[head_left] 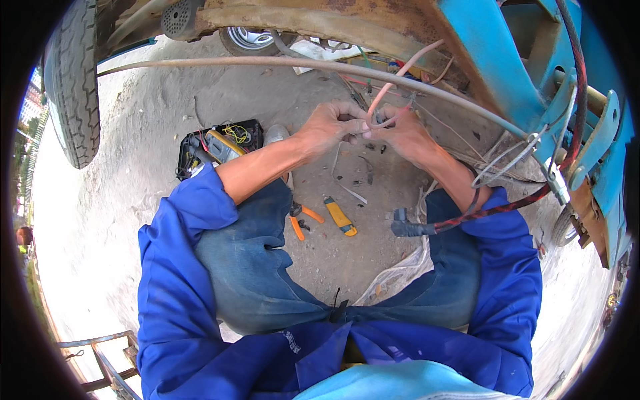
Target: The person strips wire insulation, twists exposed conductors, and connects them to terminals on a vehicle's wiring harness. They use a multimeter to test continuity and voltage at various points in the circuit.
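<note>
"Where is the pink cable [385,93] sitting?"

"It's curving down beyond the yellow cutter [341,215], a little to its right, and it's bending into a tight curl between both hands."

"What is the left hand [328,125] doing?"

"It's pinching the cable between thumb and fingertips, beyond the cutter."

"And the right hand [404,135]?"

"It's grasping the same curl, farther to the right of the cutter, with its fingers closing around the cable. The fingertips of the two hands are nearly meeting, so I can't tell exactly where the cable's end is lying."

"What's resting about the cutter?"

"Orange-handled pliers [297,229] are lying just to its left, their handles spreading apart. An open black case [252,125] is sitting farther left and beyond it, and a yellow-and-grey device [225,145] is leaning inside."

"Anything to the cutter's right?"

"A black connector [412,228] is showing there, ending a red-and-black cable [520,203]. Beyond it on that side, a blue metal frame [490,50] is rising. A tyre [72,80] is standing well off to the cutter's left."
</note>
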Demonstrator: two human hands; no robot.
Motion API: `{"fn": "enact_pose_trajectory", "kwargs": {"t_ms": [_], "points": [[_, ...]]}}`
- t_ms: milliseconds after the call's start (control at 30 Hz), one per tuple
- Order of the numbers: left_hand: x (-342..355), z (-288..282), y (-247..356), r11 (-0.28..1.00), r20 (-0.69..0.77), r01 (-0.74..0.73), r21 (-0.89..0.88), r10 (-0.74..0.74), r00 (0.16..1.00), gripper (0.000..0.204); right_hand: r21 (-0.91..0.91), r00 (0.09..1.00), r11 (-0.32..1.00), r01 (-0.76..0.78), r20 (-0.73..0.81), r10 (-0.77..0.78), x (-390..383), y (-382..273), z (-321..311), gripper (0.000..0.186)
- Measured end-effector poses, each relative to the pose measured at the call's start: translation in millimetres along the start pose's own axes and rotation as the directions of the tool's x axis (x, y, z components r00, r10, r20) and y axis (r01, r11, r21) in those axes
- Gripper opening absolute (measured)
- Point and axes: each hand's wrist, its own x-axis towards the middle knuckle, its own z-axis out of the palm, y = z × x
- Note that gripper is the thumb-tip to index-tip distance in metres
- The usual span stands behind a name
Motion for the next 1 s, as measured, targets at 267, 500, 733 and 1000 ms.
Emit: {"fn": "enact_pose_trajectory", "kwargs": {"t_ms": [267, 500, 733, 1000], "points": [[-2.9, -13.3, 4.9, 1.000, -0.100, -0.013, 0.012, 0.014, 0.995, 0.017, 0.043, 0.991, 0.990, 0.132, -0.027, -0.131, -3.7, -4.2, -3.1, 0.035], [-8.3, -12.3, 8.7, 0.998, -0.067, -0.039, 0.051, 0.042, 0.997, 0.016, 0.250, 0.996, 0.966, 0.065, 0.047, -0.079, -13.7, -13.4, 0.9, 0.022], [-6.1, -14.1, 4.2, 0.996, -0.003, -0.048, 0.081, 0.048, 0.999, 0.012, 0.251, 0.996, 0.968, 0.031, 0.074, -0.051, -12.0, -10.8, -1.2, 0.020], [-6.4, -15.9, 4.8, 0.990, -0.010, -0.049, 0.130, 0.051, 0.999, 0.016, 0.243, 0.991, 0.969, 0.032, 0.115, -0.062, -13.0, -12.3, -3.7, 0.020]]}}
